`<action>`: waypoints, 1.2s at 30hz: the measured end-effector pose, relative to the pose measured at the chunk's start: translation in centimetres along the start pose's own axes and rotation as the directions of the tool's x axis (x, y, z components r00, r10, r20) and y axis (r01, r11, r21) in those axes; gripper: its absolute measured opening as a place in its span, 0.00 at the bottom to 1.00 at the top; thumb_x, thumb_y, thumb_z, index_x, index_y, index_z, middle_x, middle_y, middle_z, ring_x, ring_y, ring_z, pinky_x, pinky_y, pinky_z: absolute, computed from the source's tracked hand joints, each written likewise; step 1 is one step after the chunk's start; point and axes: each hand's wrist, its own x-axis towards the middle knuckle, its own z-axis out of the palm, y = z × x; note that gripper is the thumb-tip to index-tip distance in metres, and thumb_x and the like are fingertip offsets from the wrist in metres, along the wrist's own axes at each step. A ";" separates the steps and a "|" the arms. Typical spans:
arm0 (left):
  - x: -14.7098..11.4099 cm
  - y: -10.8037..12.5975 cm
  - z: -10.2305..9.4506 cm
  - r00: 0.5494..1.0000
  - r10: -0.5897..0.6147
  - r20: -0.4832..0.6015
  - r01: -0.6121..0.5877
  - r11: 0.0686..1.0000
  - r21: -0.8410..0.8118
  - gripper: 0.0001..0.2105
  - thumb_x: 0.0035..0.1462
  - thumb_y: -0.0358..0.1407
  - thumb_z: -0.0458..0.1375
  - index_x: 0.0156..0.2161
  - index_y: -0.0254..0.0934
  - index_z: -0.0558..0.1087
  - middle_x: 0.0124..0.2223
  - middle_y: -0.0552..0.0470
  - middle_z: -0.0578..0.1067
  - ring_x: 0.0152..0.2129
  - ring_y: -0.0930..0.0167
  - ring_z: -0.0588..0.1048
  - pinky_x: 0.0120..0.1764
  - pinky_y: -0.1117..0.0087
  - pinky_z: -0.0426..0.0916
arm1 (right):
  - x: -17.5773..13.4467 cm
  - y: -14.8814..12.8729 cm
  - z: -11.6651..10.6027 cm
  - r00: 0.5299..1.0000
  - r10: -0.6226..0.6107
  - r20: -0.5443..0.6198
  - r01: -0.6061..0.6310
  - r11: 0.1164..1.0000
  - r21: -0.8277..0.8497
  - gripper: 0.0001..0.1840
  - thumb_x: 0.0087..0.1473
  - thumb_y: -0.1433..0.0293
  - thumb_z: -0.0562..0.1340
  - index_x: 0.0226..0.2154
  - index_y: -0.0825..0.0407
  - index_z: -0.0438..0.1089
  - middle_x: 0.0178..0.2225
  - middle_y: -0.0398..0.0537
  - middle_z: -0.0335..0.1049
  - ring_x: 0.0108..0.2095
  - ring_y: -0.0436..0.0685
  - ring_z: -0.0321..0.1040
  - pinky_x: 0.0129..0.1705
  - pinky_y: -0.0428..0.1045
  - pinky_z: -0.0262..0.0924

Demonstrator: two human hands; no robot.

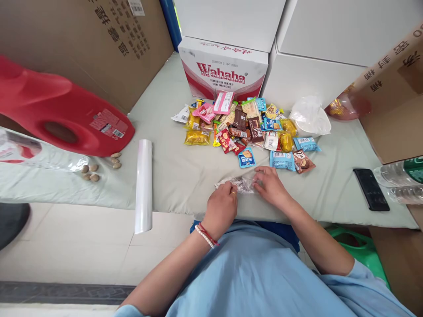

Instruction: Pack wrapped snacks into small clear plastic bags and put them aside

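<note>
A crumpled clear plastic bag (243,184) with dark print lies at the front of the cloth-covered table, between my two hands. My left hand (223,204), with a beaded bracelet at its wrist, is closed on the bag's left end. At the right end, the bent fingers and thumb of my right hand (271,186) pinch the plastic. Just beyond the bag sits a small blue snack packet (246,157). Behind it spreads a pile of wrapped snacks (241,123) in yellow, pink, brown and red. Another blue packet (282,160) rests near my right fingertips.
A white plastic roll (144,185) overhangs the table's front edge. Left of it stand a red jug (66,114) and several brown nut-like pieces (94,177). A Wahaha box (224,70) backs the pile. A plastic-covered white bowl (310,119) and phone (370,189) are right.
</note>
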 end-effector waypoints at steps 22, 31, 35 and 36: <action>-0.6 -5.4 1.4 0.948 -0.222 -0.229 0.139 0.934 -0.329 0.14 0.64 0.42 0.57 0.46 0.35 0.77 0.52 0.37 0.76 0.54 0.52 0.71 0.59 0.47 0.67 | 0.9 -7.5 3.9 0.980 -0.139 0.142 0.104 0.968 0.230 0.08 0.66 0.75 0.54 0.44 0.52 0.68 0.43 0.53 0.72 0.45 0.58 0.68 0.50 0.52 0.62; -1.1 -1.2 1.5 0.862 -0.058 -0.504 -0.178 0.895 -0.408 0.08 0.65 0.40 0.58 0.47 0.43 0.73 0.44 0.46 0.75 0.39 0.63 0.78 0.42 0.61 0.76 | -3.5 -6.1 2.8 0.952 0.175 0.253 -0.296 0.305 0.905 0.25 0.59 0.43 0.64 0.40 0.47 0.64 0.36 0.41 0.70 0.36 0.54 0.72 0.41 0.51 0.70; -0.8 1.7 2.4 0.842 0.177 -0.510 -0.389 0.855 -0.344 0.19 0.65 0.37 0.58 0.59 0.45 0.67 0.51 0.42 0.77 0.49 0.58 0.78 0.50 0.54 0.77 | -5.3 -3.7 2.2 0.902 0.330 0.279 -0.351 0.184 0.918 0.32 0.50 0.42 0.71 0.41 0.49 0.67 0.38 0.43 0.72 0.39 0.54 0.72 0.45 0.51 0.68; -0.7 2.2 2.6 0.852 0.200 -0.483 -0.411 0.827 -0.383 0.22 0.65 0.38 0.58 0.63 0.44 0.64 0.53 0.41 0.77 0.51 0.57 0.78 0.51 0.53 0.77 | -5.6 -3.1 2.2 0.892 0.351 0.285 -0.361 0.176 0.916 0.32 0.48 0.43 0.73 0.42 0.49 0.67 0.39 0.43 0.73 0.39 0.54 0.72 0.45 0.51 0.68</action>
